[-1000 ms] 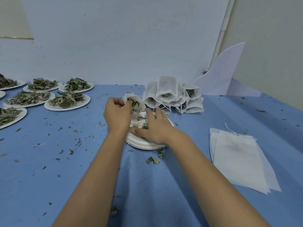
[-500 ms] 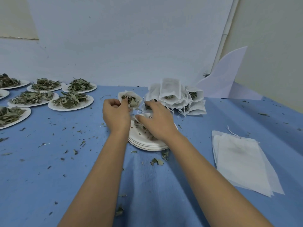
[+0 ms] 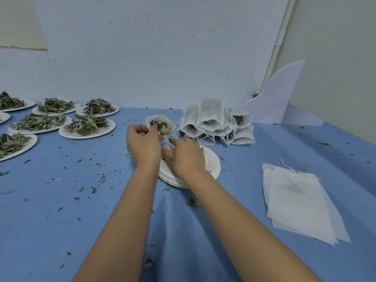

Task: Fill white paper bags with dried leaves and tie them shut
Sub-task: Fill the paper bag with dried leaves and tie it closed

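1. This looks like the filling step. The left hand (image 3: 143,144) holds one bag (image 3: 171,124) up off the worktop (image 3: 61,210), just behind a stack of empty plates (image 3: 212,165). The mouth faces the camera and you can see dried leaves (image 3: 160,127) inside. Its fingers (image 3: 142,132) are curled and clamped on the near lip of the bag.
2. The right hand (image 3: 187,157) is low over the stack of empty plates, right beside the left hand, with its fingers stretched toward the bag. Honestly can't tell if there's a pinch of leaf between thumb and fingers or nothing at all.
3. My guess for what's next is either one more pinch goes in, or the bag's full enough and it's tying time. I can't make out a string on this bag, so finding it is probably the fiddly bit. Tying needs both hands at the mouth, and if the left lets go the leaves could tip out.
4. Room-wise, the pile of filled bags (image 3: 211,112) sits just behind the right hand, so a sloppy move back there could topple it. The flat bags (image 3: 299,202) are well apart to the right and the plates of leaves (image 3: 87,136) well apart to the left. Bare, crumb-littered worktop lies in between.
5. For edges, the wall (image 3: 162,58) runs along the back. The near edge is out of view.
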The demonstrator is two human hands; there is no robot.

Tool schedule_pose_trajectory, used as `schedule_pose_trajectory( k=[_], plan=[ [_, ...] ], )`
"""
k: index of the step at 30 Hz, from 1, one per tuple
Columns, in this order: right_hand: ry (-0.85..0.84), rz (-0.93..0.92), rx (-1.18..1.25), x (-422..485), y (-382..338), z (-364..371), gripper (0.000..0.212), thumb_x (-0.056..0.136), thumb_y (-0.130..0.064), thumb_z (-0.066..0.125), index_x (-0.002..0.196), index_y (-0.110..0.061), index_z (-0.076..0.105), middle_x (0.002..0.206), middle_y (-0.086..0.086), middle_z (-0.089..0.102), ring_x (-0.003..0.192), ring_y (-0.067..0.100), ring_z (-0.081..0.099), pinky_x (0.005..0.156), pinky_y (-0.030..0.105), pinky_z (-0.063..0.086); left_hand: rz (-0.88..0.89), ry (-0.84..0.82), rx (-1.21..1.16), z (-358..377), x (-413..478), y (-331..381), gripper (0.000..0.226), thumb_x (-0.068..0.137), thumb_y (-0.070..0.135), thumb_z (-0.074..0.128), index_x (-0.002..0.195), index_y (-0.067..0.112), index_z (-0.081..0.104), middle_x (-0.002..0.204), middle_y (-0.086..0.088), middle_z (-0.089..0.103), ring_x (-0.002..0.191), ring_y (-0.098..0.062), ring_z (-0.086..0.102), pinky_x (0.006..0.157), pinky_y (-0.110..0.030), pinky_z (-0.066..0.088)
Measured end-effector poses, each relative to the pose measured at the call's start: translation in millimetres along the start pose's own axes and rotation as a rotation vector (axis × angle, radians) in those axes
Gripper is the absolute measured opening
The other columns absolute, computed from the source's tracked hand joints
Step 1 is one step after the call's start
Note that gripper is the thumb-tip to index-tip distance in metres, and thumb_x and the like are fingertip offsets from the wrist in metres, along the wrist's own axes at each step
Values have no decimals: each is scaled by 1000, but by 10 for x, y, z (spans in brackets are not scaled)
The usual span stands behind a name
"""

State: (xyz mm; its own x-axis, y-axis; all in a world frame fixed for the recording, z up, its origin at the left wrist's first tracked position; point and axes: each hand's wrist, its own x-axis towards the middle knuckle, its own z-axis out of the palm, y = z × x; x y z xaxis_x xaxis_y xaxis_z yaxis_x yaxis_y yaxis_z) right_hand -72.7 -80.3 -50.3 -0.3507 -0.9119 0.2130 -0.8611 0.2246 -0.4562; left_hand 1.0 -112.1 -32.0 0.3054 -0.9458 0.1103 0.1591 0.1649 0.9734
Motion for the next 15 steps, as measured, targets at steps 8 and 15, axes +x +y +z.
schedule_pose_trajectory(
  k=[8,15],
  plan=[
    [99,-13,159,14,3,-44,20,86,-5,54,105,-9,60,112,12,52,103,28,52,77,30,38,0,-8,2,-4,-13,-3,24,88,14,61,74,21,43,79,-10,56,71,-20,55,62,-29,45],
    [147,-63,143,-32,117,-191,43,88,-25,61,129,-26,51,129,-1,54,118,19,51,94,40,44,-5,-15,5,-5,-10,-3,24,87,13,61,74,21,44,80,-12,56,70,-21,54,65,-32,45]
  ],
)
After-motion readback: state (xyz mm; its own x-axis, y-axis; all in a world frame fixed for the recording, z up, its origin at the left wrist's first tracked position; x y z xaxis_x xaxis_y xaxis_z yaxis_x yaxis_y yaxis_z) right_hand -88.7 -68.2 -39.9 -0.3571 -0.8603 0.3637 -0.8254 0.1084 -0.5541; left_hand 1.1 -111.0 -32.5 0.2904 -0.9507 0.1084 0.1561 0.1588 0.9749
